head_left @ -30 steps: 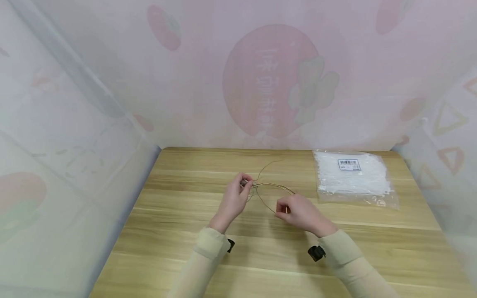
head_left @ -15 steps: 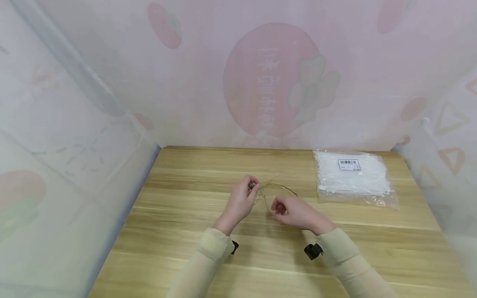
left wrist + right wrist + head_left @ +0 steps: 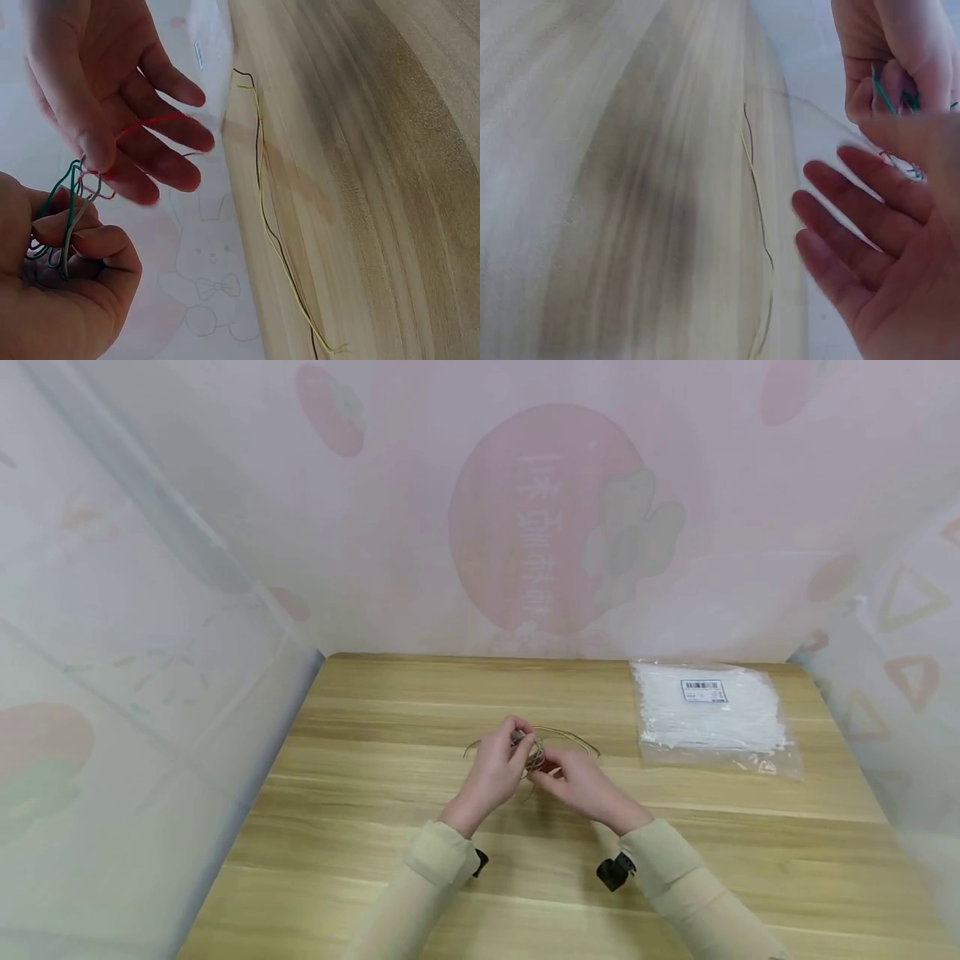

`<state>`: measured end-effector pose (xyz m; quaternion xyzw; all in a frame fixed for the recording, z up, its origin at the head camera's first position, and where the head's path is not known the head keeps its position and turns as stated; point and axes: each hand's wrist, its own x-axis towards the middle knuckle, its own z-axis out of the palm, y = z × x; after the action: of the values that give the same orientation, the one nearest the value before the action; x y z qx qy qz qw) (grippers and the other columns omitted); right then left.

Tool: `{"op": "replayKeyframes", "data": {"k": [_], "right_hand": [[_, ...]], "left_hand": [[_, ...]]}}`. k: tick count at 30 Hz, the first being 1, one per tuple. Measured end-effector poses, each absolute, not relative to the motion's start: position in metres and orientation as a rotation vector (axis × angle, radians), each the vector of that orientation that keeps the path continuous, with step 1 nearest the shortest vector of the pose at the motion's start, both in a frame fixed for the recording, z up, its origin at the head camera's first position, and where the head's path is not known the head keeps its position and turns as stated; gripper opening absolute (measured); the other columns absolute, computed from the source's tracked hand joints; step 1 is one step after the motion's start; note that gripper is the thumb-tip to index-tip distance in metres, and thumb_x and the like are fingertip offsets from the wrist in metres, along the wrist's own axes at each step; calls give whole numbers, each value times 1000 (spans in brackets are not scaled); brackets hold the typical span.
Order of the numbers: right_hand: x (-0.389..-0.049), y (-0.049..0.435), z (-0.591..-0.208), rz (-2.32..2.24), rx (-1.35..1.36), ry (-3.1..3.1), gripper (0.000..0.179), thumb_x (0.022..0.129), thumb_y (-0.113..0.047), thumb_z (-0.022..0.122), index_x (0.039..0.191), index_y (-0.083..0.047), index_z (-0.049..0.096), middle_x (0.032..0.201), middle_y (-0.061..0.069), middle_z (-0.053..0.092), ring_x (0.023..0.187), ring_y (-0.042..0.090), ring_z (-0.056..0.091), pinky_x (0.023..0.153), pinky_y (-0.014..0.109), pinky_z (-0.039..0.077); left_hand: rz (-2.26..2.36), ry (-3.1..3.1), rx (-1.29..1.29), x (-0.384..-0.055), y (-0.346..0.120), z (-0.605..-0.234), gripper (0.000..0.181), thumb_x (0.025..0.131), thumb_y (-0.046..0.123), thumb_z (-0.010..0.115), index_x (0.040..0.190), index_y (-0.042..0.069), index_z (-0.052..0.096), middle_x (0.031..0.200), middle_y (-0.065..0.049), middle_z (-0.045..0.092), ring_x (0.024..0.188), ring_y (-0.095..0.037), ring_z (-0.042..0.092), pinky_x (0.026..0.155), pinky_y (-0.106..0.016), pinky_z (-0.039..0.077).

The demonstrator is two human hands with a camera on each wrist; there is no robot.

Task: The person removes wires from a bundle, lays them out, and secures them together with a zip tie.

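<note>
My left hand grips a small looped bundle of thin wires. Green and pale strands, among them a green wire, stick out between its curled fingers in the left wrist view. Beside it, my right hand pinches part of the bundle between thumb and forefinger, its other fingers spread loosely. A red wire runs across those fingers. Behind the hands, a yellow wire and a dark brown wire lie side by side on the wooden table.
A clear plastic bag of white cable ties with a barcode label lies at the table's back right. Pale printed curtains enclose the back and both sides of the table.
My right hand has moved left, and my left hand slightly right, so they now meet at the bundle. The thin strand earlier stretched between them is now drawn in at the bundle.
</note>
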<state>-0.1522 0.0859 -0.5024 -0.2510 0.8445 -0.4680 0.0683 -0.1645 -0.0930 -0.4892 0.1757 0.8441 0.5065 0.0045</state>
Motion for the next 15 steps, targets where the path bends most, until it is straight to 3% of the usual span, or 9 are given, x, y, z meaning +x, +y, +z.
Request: {"op": "replayKeyframes", "data": {"k": [4, 7, 11, 15], "right_hand": [[-151, 88, -505, -1439, -720, 2515, 17, 105, -12, 58, 103, -6, 73, 95, 4, 73, 92, 19, 69, 82, 36, 55], [-151, 92, -504, -1449, -668, 2519, 23, 109, -15, 51, 102, -9, 72, 82, 2, 68, 77, 18, 65, 72, 34, 52], [-150, 96, -502, -1408, -681, 2584, 23, 110, -18, 49, 99, -11, 69, 78, -3, 58, 65, 15, 48, 64, 33, 43], [-150, 98, -501, -1345, -752, 2630, 20, 108, -16, 54, 96, -12, 70, 80, -8, 58, 65, 11, 45, 64, 32, 42]], "left_hand": [[1571, 2641, 505, -165, -97, -490, 15, 109, 17, 50, 116, 5, 56, 83, -10, 63, 51, -9, 45, 46, -24, 40], [1569, 2650, 461, -166, -103, -490, 16, 110, 17, 49, 117, 5, 55, 82, -11, 61, 54, -10, 45, 47, -25, 39], [1529, 2691, 445, -168, -111, -492, 13, 110, 16, 49, 116, 6, 55, 72, -6, 53, 54, -10, 44, 47, -25, 37], [1475, 2727, 438, -169, -119, -494, 13, 110, 16, 48, 116, 6, 54, 63, 1, 46, 50, -9, 41, 45, -24, 34]]}}
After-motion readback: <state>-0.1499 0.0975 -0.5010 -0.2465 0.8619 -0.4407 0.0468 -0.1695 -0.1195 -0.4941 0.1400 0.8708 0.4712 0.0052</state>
